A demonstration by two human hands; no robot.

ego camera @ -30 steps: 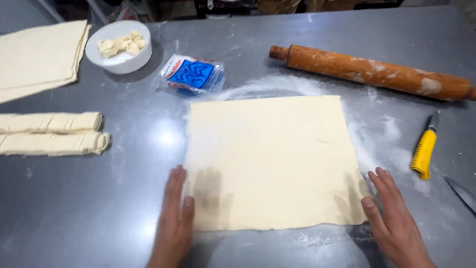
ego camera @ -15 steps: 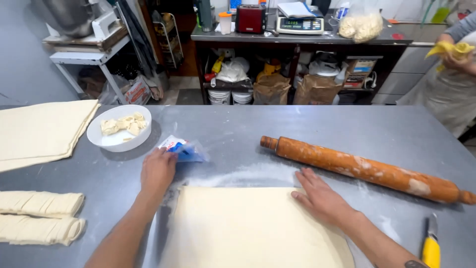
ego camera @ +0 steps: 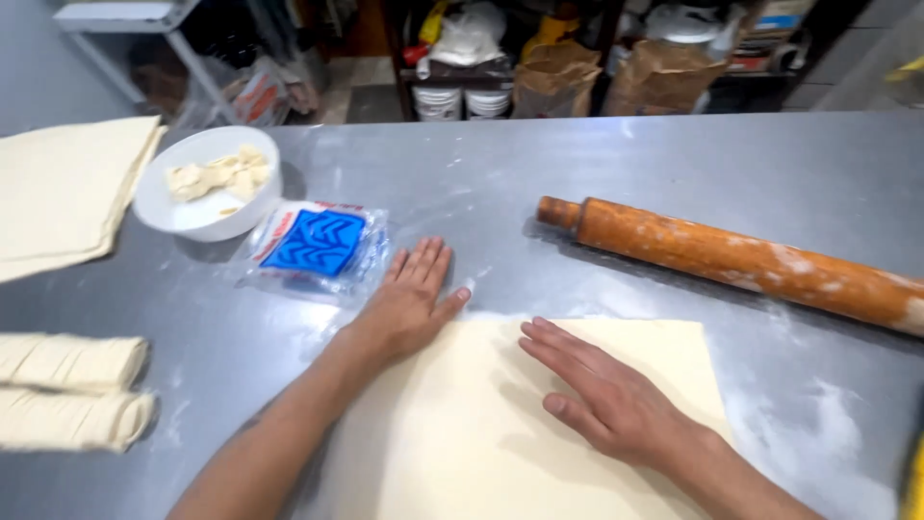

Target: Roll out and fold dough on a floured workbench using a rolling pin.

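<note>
Nearest, a pale sheet of dough (ego camera: 539, 443) spread flat on the floured steel tabletop (ego camera: 539, 193), running off the lower edge of the view. Right hand (ego camera: 602, 395) laid palm down on the sheet, fingers straight and together, pointing up and left, gripping nothing. Left hand (ego camera: 409, 299) flat too, fingers spread, pressed at the sheet's far left corner, partly on the dough and partly on bare metal, likewise holding nothing. Both forearms stretched in from the bottom of the view. Off at the lower right edge, a sliver of something yellow (ego camera: 914, 481), too cut off to tell what. At the left edge, two rolled pieces of dough (ego camera: 72, 390) lying side by side, one just behind the other, well apart from the sheet. Just beyond the left fingertips, a clear plastic packet with a blue patterned insert (ego camera: 313, 243), flat on the metal, near but not touching the hand. Right of that, a wooden rolling pin (ego camera: 741, 260) dusted with flour, lying aslant past the sheet's far edge. Further left, a white bowl (ego camera: 164, 207) holding dough scraps (ego camera: 217, 175), touching the packet's corner. Beside it, folded sheets of dough (ego camera: 67, 188) stacked at the far left. Past the tabletop, shelves with brown paper bags (ego camera: 553, 82) and white tubs (ego camera: 462, 101).
</note>
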